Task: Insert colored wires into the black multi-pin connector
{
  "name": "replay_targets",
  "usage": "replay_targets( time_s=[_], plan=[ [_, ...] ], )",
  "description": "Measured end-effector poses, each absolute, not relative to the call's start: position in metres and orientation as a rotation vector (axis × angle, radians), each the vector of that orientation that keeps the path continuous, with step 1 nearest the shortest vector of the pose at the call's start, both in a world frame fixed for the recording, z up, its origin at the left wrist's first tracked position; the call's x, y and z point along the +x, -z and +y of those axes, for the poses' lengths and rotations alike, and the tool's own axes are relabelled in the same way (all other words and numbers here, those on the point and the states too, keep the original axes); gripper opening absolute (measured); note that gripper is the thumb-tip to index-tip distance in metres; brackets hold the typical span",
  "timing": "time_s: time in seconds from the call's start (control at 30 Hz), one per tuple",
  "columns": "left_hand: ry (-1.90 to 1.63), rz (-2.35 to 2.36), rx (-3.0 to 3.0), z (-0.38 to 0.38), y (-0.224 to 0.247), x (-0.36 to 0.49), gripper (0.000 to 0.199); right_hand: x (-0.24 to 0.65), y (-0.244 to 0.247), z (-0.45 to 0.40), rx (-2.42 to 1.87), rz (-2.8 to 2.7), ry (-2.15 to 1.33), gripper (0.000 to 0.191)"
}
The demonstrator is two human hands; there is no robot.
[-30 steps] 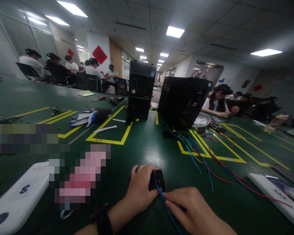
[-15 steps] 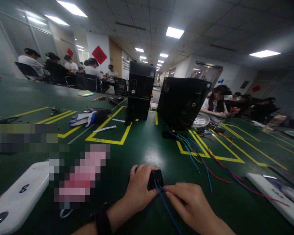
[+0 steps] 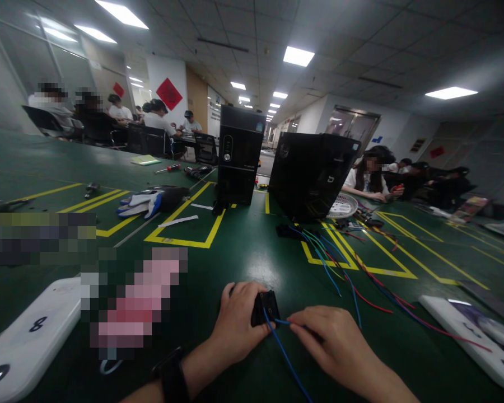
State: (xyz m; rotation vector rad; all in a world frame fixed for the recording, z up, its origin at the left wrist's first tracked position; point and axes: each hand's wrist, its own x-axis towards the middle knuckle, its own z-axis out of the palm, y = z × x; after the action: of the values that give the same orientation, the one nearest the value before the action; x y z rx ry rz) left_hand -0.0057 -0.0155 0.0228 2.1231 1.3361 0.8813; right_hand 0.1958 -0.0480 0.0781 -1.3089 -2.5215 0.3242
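My left hand (image 3: 240,313) is closed around a small black block with metal contacts (image 3: 270,305), holding it just over the green table. From the block a long blue wire (image 3: 286,358) runs down toward the bottom edge. A second, short stretch of blue wire (image 3: 281,321) spans between the block's lower right side and my right hand (image 3: 327,336). Thumb and forefinger of that hand pinch this wire a little way from the block. Whether the wire's tip is inside the block is too small to tell.
Two black computer towers (image 3: 240,159) (image 3: 315,173) stand at the back middle. Several loose coloured wires (image 3: 357,296) lie to the right. White devices (image 3: 36,330) (image 3: 466,330) flank my arms. A glove (image 3: 140,204) lies back left. A co-worker (image 3: 372,176) sits at the right.
My right hand has moved slightly right and up, away from the block, so more of the short blue wire shows between them. My left hand still holds the block.
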Motion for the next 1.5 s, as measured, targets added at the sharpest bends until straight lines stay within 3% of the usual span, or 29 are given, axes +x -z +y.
replay_targets(
  time_s=[0.27, 0.63, 0.87, 1.0, 1.13, 1.3, 1.5],
  plan=[
    [-0.893, 1.332, 2.124, -0.015, -0.021, -0.005, 0.04, 0.186, -0.062, -0.049, -1.113, -2.449, -0.105, 0.019],
    [-0.88, 1.336, 2.111, -0.014, -0.023, -0.006, 0.041, 0.199, -0.076, -0.046, -1.199, -2.657, -0.227, 0.019],
    [-0.863, 1.349, 2.078, -0.013, -0.025, -0.006, 0.042, 0.211, -0.08, -0.045, -1.166, -1.962, 0.116, 0.016],
    [-0.852, 1.338, 2.065, -0.015, -0.026, -0.006, 0.041, 0.218, -0.092, -0.04, -1.285, -1.449, -0.153, 0.013],
    [-0.863, 1.336, 2.059, -0.015, -0.026, -0.007, 0.041, 0.225, -0.11, -0.014, -1.305, -1.33, -0.454, 0.019],
    [-0.873, 1.325, 2.059, -0.014, -0.025, -0.006, 0.044, 0.229, -0.125, 0.043, -1.496, -1.496, -0.377, 0.039],
    [-0.882, 1.325, 2.044, -0.015, -0.025, -0.006, 0.044, 0.222, -0.117, 0.121, -1.767, -1.761, -0.138, 0.022]
  ],
)
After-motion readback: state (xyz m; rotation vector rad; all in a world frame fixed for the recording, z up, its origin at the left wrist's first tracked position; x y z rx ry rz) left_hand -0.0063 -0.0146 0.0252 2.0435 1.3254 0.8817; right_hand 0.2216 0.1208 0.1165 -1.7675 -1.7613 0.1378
